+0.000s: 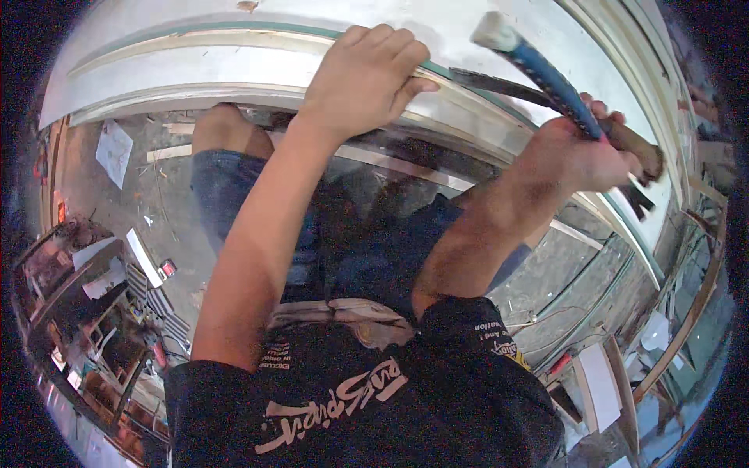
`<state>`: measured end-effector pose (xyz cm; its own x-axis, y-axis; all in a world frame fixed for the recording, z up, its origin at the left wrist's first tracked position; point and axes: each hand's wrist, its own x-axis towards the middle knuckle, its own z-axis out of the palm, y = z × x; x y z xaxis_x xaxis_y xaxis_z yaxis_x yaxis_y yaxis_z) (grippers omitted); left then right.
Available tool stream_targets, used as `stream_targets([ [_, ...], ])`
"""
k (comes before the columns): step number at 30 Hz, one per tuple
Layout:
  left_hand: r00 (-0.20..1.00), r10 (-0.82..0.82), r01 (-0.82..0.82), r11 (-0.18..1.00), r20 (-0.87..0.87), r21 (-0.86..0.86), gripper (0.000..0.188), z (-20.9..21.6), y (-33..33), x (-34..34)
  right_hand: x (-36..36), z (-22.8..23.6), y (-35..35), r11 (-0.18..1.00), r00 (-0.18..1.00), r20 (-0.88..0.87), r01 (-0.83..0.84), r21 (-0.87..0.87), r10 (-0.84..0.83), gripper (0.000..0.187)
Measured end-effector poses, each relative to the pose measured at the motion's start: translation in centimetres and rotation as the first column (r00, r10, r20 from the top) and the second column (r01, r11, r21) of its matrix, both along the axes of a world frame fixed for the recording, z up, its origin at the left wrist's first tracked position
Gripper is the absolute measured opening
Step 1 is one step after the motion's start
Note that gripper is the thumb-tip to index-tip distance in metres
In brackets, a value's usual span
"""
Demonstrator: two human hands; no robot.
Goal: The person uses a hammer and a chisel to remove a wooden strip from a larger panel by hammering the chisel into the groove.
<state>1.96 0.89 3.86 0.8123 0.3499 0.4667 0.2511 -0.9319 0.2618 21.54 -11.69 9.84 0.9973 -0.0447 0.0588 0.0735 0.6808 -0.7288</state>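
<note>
My left hand [363, 82] is closed over the green-edged strip [265, 28] along a long white panel [296, 9], its fingers curled over the far side and its thumb pointing right. At the right, my right hand [581, 152] is wrapped round a blue-handled tool [546, 82] with a pale, blunt end pointing up and to the left. A dark flat blade [503, 84] reaches from the same hand toward the strip. Past the fingers shows a brown wooden piece [640, 148], perhaps that blade's handle. The fist partly hides how these pieces join.
My bent knees [222, 129] are close beneath the panel's near edge. Wood offcuts [168, 154], a pale sheet [115, 152] and a small red box [167, 269] lie on the grey floor [168, 207]. Boards [601, 386] and scraps clutter the lower right.
</note>
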Motion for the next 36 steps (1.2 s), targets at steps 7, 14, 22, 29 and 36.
stream_targets([
  [7, 0.998, -0.005, 0.009, 0.998, 0.057, -0.068, 0.034, -0.5, 0.1, -0.4, -3.3, 3.2, 1.4, 0.9, 0.849, 0.49, 0.354, -0.254, -0.196, 0.044],
  [14, 0.99, 0.034, -0.03, 0.999, 0.135, -0.027, 0.022, -0.2, 0.4, -0.9, 5.6, 14.5, -10.1, 0.958, 0.661, 0.737, 0.278, -0.064, -0.142, 0.044],
  [22, 0.999, 0.053, -0.053, 0.999, -0.001, -0.011, 0.024, 0.6, 2.3, -2.6, 1.8, 9.4, -6.9, 0.904, 0.723, 0.655, 0.403, -0.139, -0.222, 0.05],
  [29, 0.975, 0.176, -0.186, 0.981, 0.139, 0.061, 0.046, -2.0, -1.4, -3.5, 0.6, 7.5, -3.8, 0.844, 0.705, 0.709, 0.373, -0.387, 0.013, 0.065],
  [36, 0.872, 0.327, -0.416, 0.888, 0.365, 0.198, 0.034, -6.7, -2.3, -1.7, -1.0, 6.5, -1.6, 0.913, 0.816, 0.539, 0.037, -0.407, 0.207, 0.063],
])
